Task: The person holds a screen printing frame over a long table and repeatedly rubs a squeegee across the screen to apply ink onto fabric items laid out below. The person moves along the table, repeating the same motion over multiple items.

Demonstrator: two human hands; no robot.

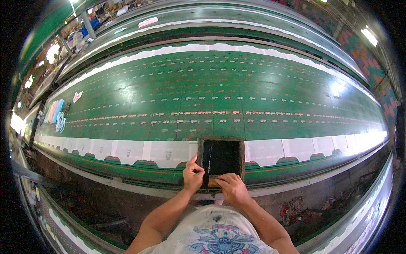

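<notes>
A small screen-printing frame [242,154] with a dark inside lies at the near edge of the long green table, over a row of white cut pieces. My left hand [193,175] is closed at the frame's left side, its thumb and fingers on the rim. Inside the frame's near end, my right hand [232,188] grips a squeegee [212,183] with a wood-coloured edge. The squeegee's blade is hidden. Left of the frame, several white pieces [127,152] bear small dark prints; those to the right [298,148] show no clear print.
The green table [211,84] carries rows of small pale and orange marks. Folded coloured cloths [55,111] lie at its left end, near a small white scrap [77,97]. More white pieces [220,47] line its far edge. Other long tables [203,16] stand beyond and behind me.
</notes>
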